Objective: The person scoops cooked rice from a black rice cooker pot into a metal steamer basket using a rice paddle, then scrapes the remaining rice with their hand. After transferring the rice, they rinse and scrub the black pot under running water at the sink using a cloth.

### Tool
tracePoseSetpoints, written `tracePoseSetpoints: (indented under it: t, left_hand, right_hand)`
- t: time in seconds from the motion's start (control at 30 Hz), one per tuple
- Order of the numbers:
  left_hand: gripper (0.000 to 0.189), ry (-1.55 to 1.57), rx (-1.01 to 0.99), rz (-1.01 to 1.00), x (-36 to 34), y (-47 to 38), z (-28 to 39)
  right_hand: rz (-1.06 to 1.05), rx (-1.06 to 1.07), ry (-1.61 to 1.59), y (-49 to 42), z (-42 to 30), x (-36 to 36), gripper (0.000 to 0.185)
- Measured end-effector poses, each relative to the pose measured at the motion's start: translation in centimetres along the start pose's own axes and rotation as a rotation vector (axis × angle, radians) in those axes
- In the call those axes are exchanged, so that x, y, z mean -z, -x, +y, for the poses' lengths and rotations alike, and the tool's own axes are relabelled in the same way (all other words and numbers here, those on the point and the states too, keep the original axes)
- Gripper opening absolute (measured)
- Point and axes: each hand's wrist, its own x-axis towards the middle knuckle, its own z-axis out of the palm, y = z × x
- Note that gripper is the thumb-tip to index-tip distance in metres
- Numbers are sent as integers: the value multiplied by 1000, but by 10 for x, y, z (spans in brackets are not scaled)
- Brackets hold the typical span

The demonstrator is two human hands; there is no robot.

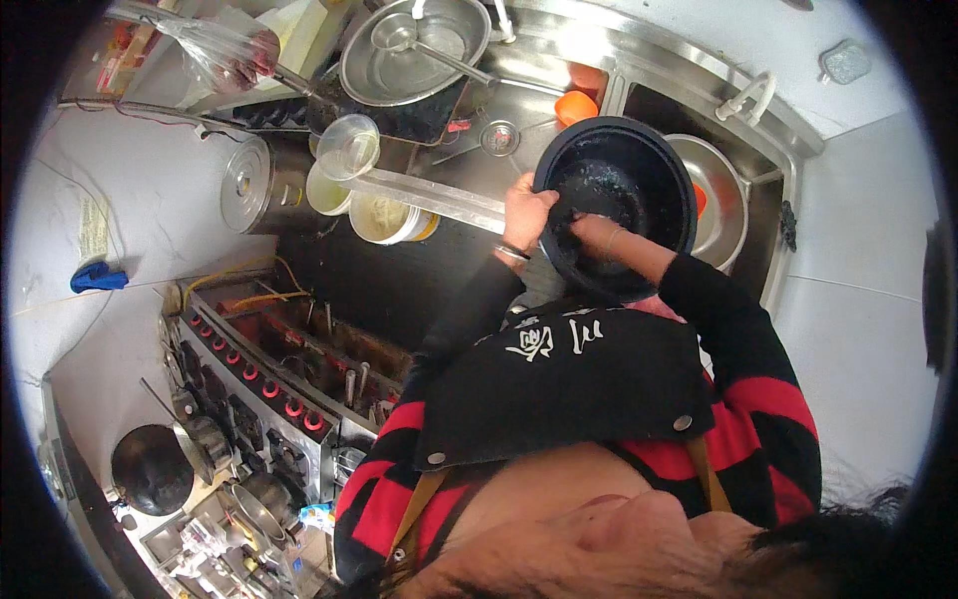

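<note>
A large black round pot (644,180) is tilted over the near edge of a stainless steel sink, its dark, wet-looking inside facing me. My left hand (526,215) grips the pot's left rim, with the thumb over the edge. Reaching inside the pot, my right hand (597,233) is against the inner wall; its fingertips are partly hidden, and whether it holds anything is unclear. Behind the pot on the right, a steel basin (724,206) sits in the right sink bowl with an orange item partly showing. An orange bowl (575,109) lies just beyond the pot's rim.
A wide metal basin (441,75) with a ladle (453,61) stands at the back left. White buckets (383,221) and a lidded steel pot (248,183) are left of the sink. A stove (258,404) with red knobs is at lower left. A faucet (748,99) overhangs the right bowl.
</note>
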Motion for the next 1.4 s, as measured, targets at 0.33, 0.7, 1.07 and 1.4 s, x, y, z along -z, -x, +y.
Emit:
tracePoseSetpoints:
  t: [0.33, 0.7, 1.07, 1.4]
  left_hand:
    - [13, -439, -465, 46, 8, -20, 143]
    - [10, -586, -681, 328, -12, -50, 197]
    - [16, -666, -853, 476, -8, -75, 209]
    - [18, -976, -995, 516, 11, -82, 200]
  right_hand:
    - [690, 104, -1063, 50, 34, 92, 23]
    - [696, 257, -2103, 19, 73, 170, 31]
    - [619, 316, -2206, 17, 93, 178, 35]
    - [499, 229, -2323, -19, 76, 128, 35]
